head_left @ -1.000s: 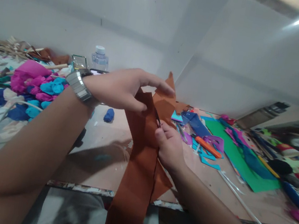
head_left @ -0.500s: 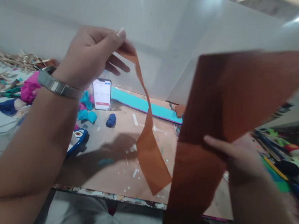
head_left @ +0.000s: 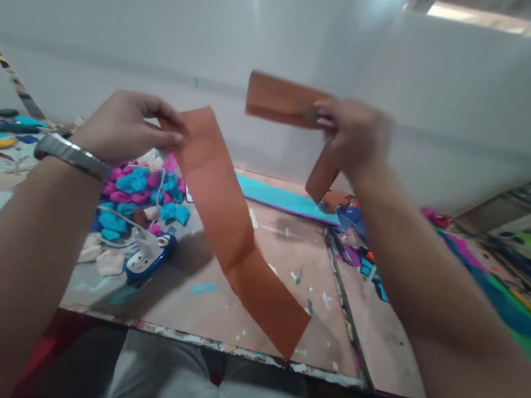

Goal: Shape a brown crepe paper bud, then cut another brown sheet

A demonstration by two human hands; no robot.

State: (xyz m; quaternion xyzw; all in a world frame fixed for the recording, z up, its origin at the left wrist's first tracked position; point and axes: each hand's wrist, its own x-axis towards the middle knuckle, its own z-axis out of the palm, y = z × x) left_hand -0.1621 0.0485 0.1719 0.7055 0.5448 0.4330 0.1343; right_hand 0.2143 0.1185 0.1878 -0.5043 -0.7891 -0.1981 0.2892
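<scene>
My left hand (head_left: pixel 126 126), with a metal watch (head_left: pixel 70 154) on the wrist, pinches the top end of a long brown paper strip (head_left: pixel 233 234) that hangs down toward the table's front edge. My right hand (head_left: pixel 355 136) is raised and blurred by motion; it grips a second, folded brown paper piece (head_left: pixel 280 98) out toward the white back wall. The two brown pieces are apart from each other.
A pile of crumpled blue and pink paper balls (head_left: pixel 139 197) and a blue-and-white power strip (head_left: pixel 149 261) lie at left on the wooden table (head_left: pixel 287 255). A cyan sheet (head_left: pixel 285 199) lies at the back. Coloured paper scraps (head_left: pixel 483 278) cover the right side.
The brown paper was torn into two pieces. My right hand swung its piece from the right up and forward. My left hand lowered with the strip.
</scene>
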